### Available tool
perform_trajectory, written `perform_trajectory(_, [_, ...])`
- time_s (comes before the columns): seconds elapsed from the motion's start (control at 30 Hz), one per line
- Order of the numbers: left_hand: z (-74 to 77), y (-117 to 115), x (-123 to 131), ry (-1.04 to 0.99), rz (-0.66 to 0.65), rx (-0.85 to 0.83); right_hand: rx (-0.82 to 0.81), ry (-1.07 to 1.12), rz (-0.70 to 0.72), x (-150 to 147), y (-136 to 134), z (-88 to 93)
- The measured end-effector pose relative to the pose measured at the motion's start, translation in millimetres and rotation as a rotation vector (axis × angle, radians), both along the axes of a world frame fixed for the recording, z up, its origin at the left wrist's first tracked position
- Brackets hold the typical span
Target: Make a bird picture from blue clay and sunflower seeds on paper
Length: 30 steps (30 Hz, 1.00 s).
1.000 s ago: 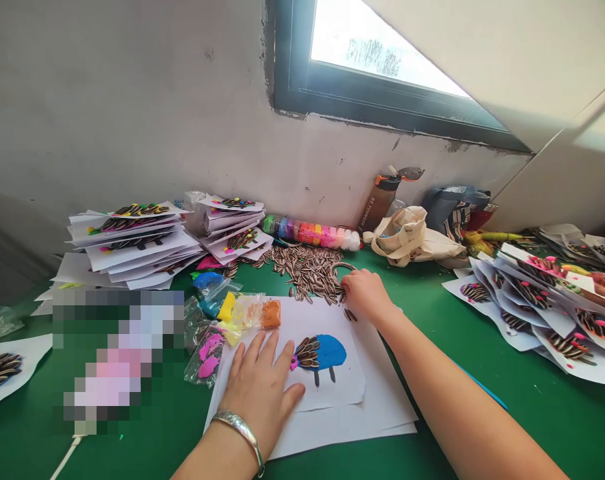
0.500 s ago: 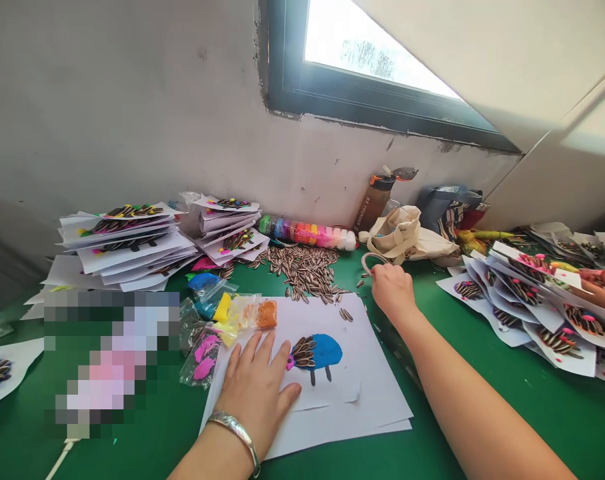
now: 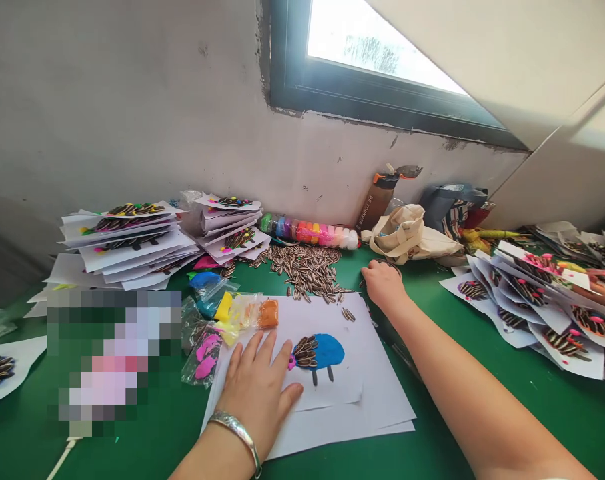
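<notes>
My left hand [image 3: 259, 377] lies flat with fingers spread on white paper [image 3: 367, 400], holding nothing. Beside its fingertips is a picture made with a flat blue clay shape [image 3: 328, 351], two dark legs and a pink clay tip. Striped sunflower seeds [image 3: 306, 352] overlap across the blue shape's left part. My right hand [image 3: 383, 285] is at the table beyond the paper's far right corner, its fingers curled down. What they hold, if anything, is hidden. The seed pile [image 3: 307, 267] spreads to its left, and two loose seeds [image 3: 349, 313] rest on the paper.
Bagged clay in orange [image 3: 269, 314], yellow and pink lies left of the paper. Stacks of seed pictures [image 3: 132, 257] stand at left and right. A row of coloured clay [image 3: 309, 232], a bottle [image 3: 377, 200] and a cloth bag [image 3: 407, 237] line the wall. Another person's hand shows far right.
My right hand has lowered slightly, and the pale curved loop seen by its fingers is no longer visible. My left hand stays on the paper. The view has shifted slightly.
</notes>
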<state>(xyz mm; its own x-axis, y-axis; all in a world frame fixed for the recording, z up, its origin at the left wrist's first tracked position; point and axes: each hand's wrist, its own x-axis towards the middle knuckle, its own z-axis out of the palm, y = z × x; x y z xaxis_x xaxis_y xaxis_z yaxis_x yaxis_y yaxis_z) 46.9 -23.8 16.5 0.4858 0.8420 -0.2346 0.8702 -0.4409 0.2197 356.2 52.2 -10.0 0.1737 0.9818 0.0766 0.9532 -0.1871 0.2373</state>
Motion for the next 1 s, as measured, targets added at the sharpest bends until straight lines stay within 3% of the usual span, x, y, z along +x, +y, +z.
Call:
perform_trajectory(0.33, [-1.2,0,0,0.004,0.000,-0.005,0.002,0.129,0.024,-20,12,-9.0])
perform_trajectory(0.53, [-1.4,1,1,0.002,0.002,0.006,0.033,0.295,0.071,-39,23,3.0])
perform_trajectory(0.67, [-3.3,1,0,-0.013,0.005,0.009,0.053,0.289,-0.008,-21,6,11.1])
perform_trajectory(0.83, [-7.0,-1,-2,-0.012,0.000,0.018,-0.027,0.261,-0.091,1,-24,5.5])
perform_trajectory(1.0, [-6.0,-4,0,0.012,-0.016,0.024,-0.023,0.312,-0.040,-21,-16,1.6])
